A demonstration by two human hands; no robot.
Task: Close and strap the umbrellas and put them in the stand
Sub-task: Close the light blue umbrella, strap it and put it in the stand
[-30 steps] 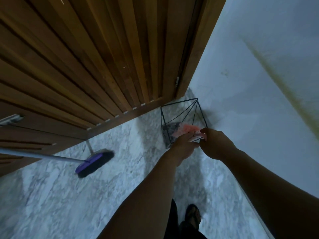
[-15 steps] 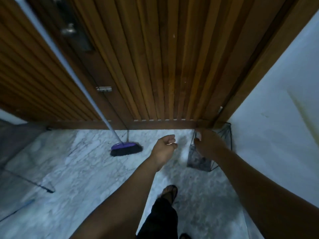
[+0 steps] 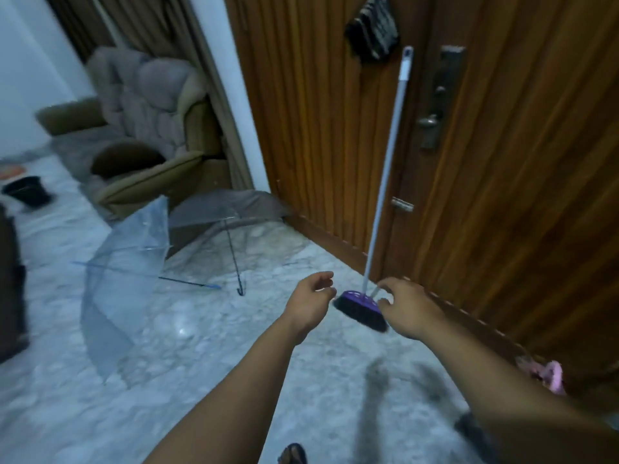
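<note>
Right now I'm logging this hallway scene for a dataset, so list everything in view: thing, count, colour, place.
open umbrellas: 2, one clear bluish, one clear with grey edge, lying on the floor left of the door
pink umbrella: 1, pink, low right by the door, mostly hidden behind the right forearm
broom: 1, purple head, pale handle, leaning on the door
door: 1, brown ribbed wood, metal handle plate
dark cloth: 1, hanging high on the door
armchair: 1, olive and grey, back left
black pot: 1, far left floor
floor: white-grey marble
sandalled foot: 1, bottom edge
left hand: empty, fingers loosely curled
right hand: empty, fingers spread, in front of the broom head
</note>
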